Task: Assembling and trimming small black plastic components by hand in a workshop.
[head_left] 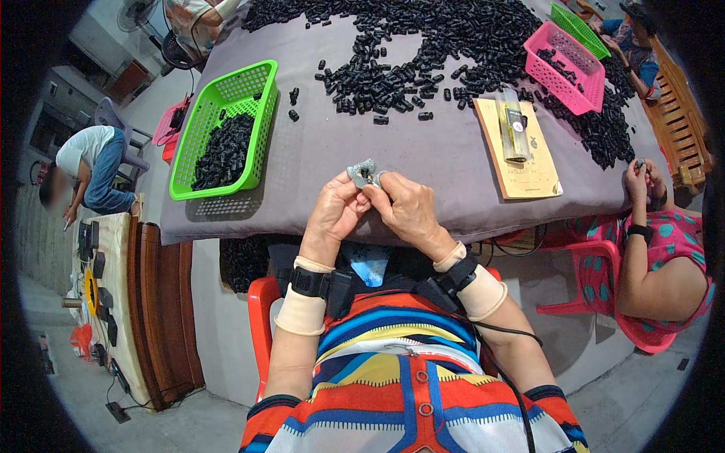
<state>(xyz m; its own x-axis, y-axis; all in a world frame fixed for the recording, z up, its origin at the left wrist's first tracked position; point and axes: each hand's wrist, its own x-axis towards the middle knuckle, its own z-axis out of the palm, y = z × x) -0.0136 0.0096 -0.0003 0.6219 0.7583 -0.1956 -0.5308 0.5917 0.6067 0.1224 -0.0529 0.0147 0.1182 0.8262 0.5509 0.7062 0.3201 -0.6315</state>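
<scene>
Left hand [338, 207] and right hand [412, 214] both pinching a small grey thing [362, 171], held over the near part of the worktop [310, 147], green basket [262, 124] of little black bits [225, 152] to the left, yellow pad [529, 175] to the right.

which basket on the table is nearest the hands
The green basket at left, holding black pieces: it sits closest to the left hand; the pink basket and second green basket are farther off, at upper right.
</scene>
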